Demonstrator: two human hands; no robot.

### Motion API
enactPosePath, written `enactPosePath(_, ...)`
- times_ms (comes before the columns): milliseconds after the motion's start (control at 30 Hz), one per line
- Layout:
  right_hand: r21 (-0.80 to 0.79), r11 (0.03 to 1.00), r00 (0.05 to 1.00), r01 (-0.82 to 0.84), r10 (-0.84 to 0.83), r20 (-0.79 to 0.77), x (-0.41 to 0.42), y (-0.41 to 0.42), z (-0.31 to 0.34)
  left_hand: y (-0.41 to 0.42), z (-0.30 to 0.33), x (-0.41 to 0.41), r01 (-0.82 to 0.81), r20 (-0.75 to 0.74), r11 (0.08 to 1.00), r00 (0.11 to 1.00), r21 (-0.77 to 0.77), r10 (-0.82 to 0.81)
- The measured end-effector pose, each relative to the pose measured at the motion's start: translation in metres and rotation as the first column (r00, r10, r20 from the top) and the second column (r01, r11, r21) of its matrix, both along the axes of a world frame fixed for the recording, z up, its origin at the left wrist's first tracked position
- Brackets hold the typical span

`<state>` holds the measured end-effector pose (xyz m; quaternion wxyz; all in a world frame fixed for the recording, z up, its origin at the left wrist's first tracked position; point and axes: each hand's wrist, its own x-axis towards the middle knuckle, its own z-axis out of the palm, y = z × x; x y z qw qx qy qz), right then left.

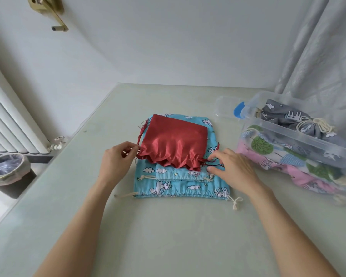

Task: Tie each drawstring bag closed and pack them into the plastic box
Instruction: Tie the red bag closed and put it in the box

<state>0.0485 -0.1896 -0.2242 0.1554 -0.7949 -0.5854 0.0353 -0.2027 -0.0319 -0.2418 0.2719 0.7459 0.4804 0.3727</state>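
A red satin drawstring bag (174,139) lies flat on top of two stacked blue patterned bags (180,186) in the middle of the table. My left hand (116,162) pinches the red cord at the bag's left corner. My right hand (234,168) pinches the dark red cord at the bag's right corner. The bag's mouth faces me and is partly gathered. A clear plastic box (300,136) at the right holds a grey bag (300,120) on top of several patterned ones.
The box's clear lid with a blue clip (228,108) lies behind it. A curtain (318,56) hangs at the right. To the left are a radiator (10,120) and a lined bin (6,170) beyond the table's edge.
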Motion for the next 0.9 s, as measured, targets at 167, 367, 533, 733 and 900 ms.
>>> enactPosePath(167, 0.100, 0.995, 0.998, -0.028, 0.033, -0.053, 0.008, 0.001, 0.002, -0.001, 0.001, -0.003, -0.041, -0.004, 0.999, 0.999, 0.024, 0.041)
enactPosePath(367, 0.595, 0.759, -0.108, 0.262, 0.636, -0.764, -0.009, 0.004, 0.024, 0.003, -0.001, -0.004, -0.076, -0.023, 0.997, 0.997, -0.005, 0.076)
enactPosePath(533, 0.469, 0.811, -0.038, 0.349, 0.512, -0.858, -0.008, 0.007, 0.017, 0.005, -0.005, -0.003, -0.133, -0.059, 0.991, 0.989, 0.009, 0.133)
enactPosePath(733, 0.509, 0.826, 0.823, 0.242, 0.103, -0.558, 0.006, 0.011, -0.002, 0.013, 0.001, -0.005, -0.277, 0.054, 0.960, 0.960, 0.042, 0.274)
enactPosePath(900, 0.498, 0.841, 0.916, 0.210, 0.010, -0.402, 0.014, 0.008, -0.003, 0.013, 0.003, -0.008, -0.195, 0.310, 0.969, 0.922, -0.149, 0.233)
